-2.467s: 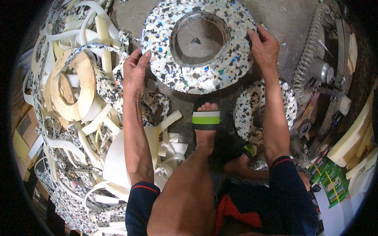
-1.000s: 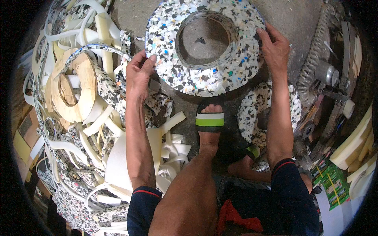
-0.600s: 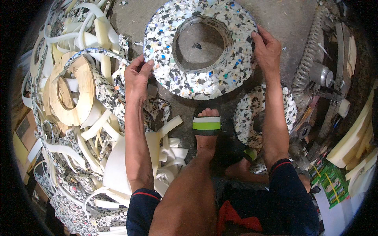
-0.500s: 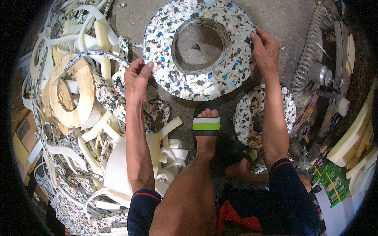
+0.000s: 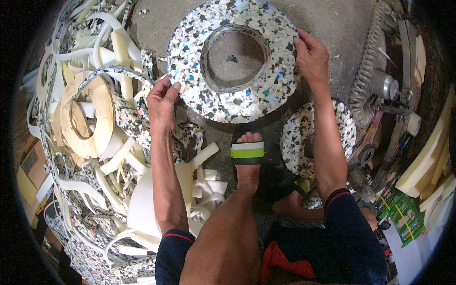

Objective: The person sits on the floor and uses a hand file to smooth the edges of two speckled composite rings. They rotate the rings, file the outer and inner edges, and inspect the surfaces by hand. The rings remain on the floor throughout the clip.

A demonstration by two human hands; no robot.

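Observation:
A large speckled foam ring (image 5: 190,71), white with black, blue and green flecks, is held between my two hands above the concrete floor. At its lower left edge, my left hand (image 5: 163,102) pinches the rim between thumb and fingers. On the opposite side my right hand (image 5: 312,57) grips the upper right rim, thumb on the face and fingers partly hidden behind. Through the round hole the floor shows, with a small dark scrap on it. A smaller speckled foam ring (image 5: 295,137) lies below my right forearm, which partly covers it.
Foam offcuts (image 5: 114,190) pile up along the left, with a wooden ring-shaped template (image 5: 102,128) among them. On the right are a coiled air hose (image 5: 363,76), a metal tool (image 5: 387,88), green packets (image 5: 403,216) and yellowish foam strips (image 5: 422,166). My sandalled foot (image 5: 248,149) stands below the ring.
The large foam ring and both hands have shifted slightly to the left. Both hands keep their hold on the rim.

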